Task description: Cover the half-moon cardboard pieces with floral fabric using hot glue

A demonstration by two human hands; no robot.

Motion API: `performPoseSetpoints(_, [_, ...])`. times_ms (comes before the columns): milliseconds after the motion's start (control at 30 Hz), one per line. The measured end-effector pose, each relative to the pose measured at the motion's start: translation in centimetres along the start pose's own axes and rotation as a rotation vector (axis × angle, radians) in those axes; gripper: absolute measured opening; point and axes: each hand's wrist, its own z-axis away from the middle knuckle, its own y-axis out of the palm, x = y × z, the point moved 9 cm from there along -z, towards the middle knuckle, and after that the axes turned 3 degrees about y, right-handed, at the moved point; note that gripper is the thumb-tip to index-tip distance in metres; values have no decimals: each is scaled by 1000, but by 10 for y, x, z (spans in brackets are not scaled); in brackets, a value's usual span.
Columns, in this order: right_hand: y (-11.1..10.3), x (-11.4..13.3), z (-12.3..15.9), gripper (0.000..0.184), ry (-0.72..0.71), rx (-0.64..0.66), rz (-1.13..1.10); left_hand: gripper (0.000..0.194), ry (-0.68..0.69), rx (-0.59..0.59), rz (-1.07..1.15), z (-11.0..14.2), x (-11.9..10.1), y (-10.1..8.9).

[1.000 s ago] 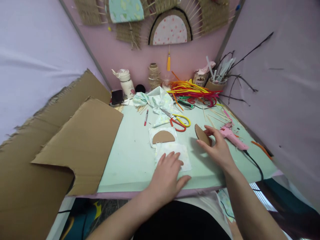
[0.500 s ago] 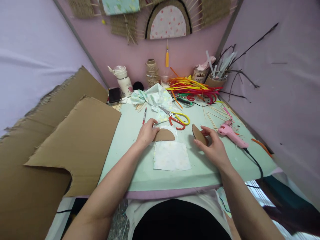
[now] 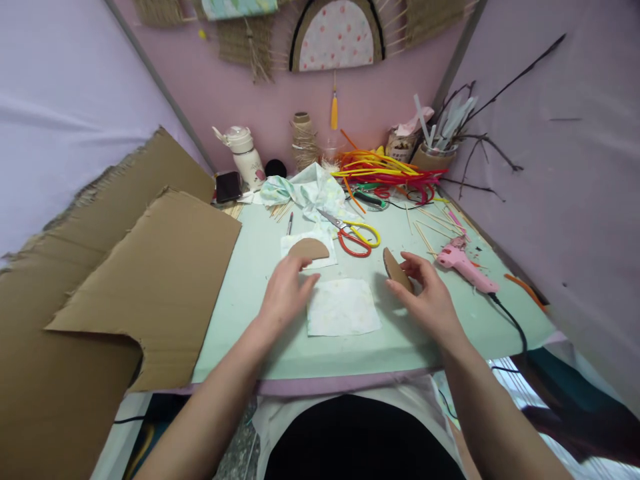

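Observation:
My right hand holds a small cardboard half-circle tilted on edge between thumb and fingers, just above the table. Another cardboard half-circle lies flat on a piece of pale patterned cloth. My left hand is just in front of that piece, thumb and fingers apart, with nothing visible in its grasp. Between the two hands a second pale cloth piece is spread flat. Scissors with one red and one yellow handle lie partly open behind the cloths.
Large cardboard sheets cover the left side. A pink glue gun with its cord lies at right. Behind stand a white bottle, a twine spool, crumpled cloth, colourful pipe cleaners and a jar with branches.
My left hand has left the front cloth and shifted the back cloth, with its half-circle, to the left and away. The two cloths now lie apart. My right hand keeps its half-circle.

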Motion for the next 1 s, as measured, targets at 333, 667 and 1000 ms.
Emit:
performPoseSetpoints(333, [69, 23, 60, 57, 371, 230, -813, 38, 119, 13, 465, 76, -85, 37])
performPoseSetpoints(667, [80, 14, 59, 37, 300, 274, -695, 24, -317, 119, 1078, 68, -50, 49])
performPoseSetpoints(1000, [50, 63, 48, 81, -376, 435, 146, 37, -146, 391, 574, 44, -32, 32])
